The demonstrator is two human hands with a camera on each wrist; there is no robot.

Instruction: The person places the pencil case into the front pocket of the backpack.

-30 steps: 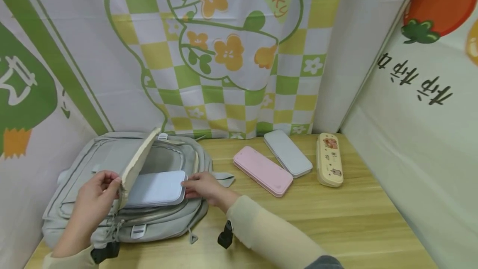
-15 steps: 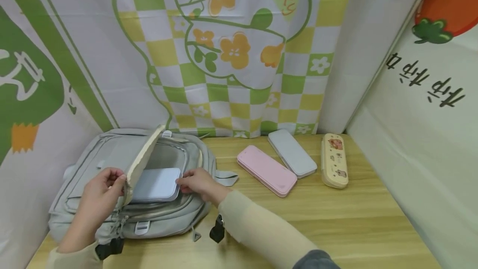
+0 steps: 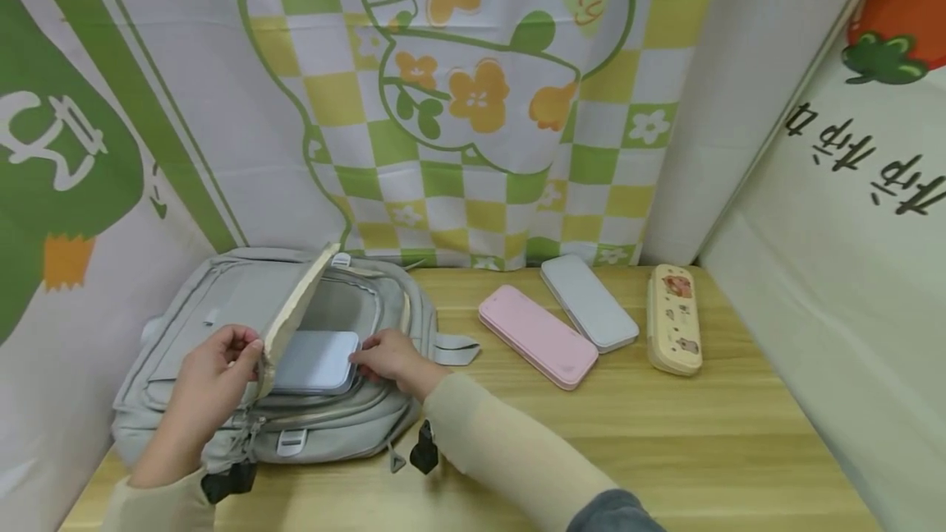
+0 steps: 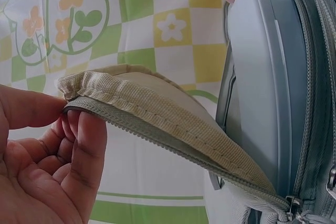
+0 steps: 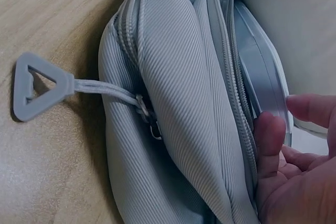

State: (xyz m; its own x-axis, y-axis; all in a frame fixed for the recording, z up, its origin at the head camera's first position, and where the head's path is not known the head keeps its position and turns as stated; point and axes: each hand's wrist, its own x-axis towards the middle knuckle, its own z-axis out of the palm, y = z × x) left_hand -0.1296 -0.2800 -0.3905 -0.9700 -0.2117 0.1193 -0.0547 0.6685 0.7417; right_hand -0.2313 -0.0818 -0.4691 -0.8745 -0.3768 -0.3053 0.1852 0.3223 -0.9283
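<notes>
Nearest us, the left hand (image 3: 213, 372) had a tight grip, thumb and fingers pinching the edge of the raised flap (image 3: 297, 310); that cloth looked soft and floppy, easiest to hold by its stitched zip edge. Beside it, the right hand (image 3: 389, 356) kept a narrow grip, thumb and finger on the short end of the blue case (image 3: 318, 358), which lay in the open pocket of the bag (image 3: 244, 282). We judged the case stiff, smooth, a little slippery and fairly light (what it held, if anything, we couldn't tell), with its rim giving the surest hold. Farther off on the table (image 3: 665, 450), a pink case (image 3: 539, 337) lay just beside a pale case (image 3: 590, 302), and a yellow case (image 3: 674, 320) to their right. Behind hung a checked curtain (image 3: 473, 212).
</notes>
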